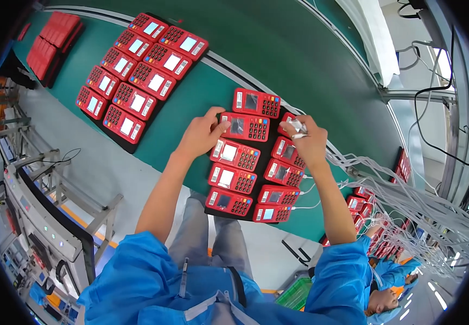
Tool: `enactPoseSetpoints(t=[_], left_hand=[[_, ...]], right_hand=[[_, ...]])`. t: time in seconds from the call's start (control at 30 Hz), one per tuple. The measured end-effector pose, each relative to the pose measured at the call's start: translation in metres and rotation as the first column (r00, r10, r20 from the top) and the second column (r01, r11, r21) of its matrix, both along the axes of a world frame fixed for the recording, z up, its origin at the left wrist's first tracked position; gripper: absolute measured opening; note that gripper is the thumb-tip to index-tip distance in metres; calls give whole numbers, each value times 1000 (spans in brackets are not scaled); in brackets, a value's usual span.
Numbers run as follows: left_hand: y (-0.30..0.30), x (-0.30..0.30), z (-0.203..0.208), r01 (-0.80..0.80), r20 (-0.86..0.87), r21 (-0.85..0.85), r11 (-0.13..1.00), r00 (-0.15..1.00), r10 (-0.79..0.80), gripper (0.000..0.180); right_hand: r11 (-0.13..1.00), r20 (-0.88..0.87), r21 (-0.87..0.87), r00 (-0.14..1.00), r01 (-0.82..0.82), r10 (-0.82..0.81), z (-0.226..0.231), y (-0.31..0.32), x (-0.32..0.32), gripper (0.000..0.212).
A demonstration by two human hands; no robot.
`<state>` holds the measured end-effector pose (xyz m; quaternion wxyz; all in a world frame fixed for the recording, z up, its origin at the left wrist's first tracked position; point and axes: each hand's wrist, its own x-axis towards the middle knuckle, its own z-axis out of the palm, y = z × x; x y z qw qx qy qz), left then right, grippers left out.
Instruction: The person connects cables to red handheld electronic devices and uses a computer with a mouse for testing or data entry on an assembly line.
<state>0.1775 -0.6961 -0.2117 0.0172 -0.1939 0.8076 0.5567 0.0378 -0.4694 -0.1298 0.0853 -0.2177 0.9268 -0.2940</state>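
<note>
My left hand (204, 134) has thumb and fingers bent around the left end of a red card payment terminal (256, 128) with a dark screen and keypad. My right hand (311, 142) pinches a crumpled, shiny whitish piece of film (298, 128). Beneath that film lies another red terminal (285, 123), partly covered by my fingers. Both terminals belong to two columns on a black tray (260, 184). Some screens there are lit, like that of the terminal (226, 177) nearer me, and others are dark. White cables (309, 207) run to the tray's right column.
To the left, a second black tray (127, 146) bears red terminals with lit screens. More red devices (55, 32) are stacked at the far left of the green bench (185, 108). Bundled white cables (408, 189) hang at right. A co-worker (389, 295) is at lower right, near a green crate (294, 295).
</note>
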Motion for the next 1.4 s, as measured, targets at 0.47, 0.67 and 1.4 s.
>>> enactPoseSetpoints(t=[0.47,0.67,1.4], left_hand=[[-20,-67,3,123,-18,136,983,992,-122,46],[-24,-70,-2,148,20,180,972,988,-154,46],[-29,-52,0,102,-12,53,993,995,-101,42]], right_hand=[[861,83,86,865,-501,494,-33,-8,-75,20],[911,27,60,913,-409,408,-40,-10,-61,23],[904,-243,-83,888,-419,390,29,-86,-10,49]])
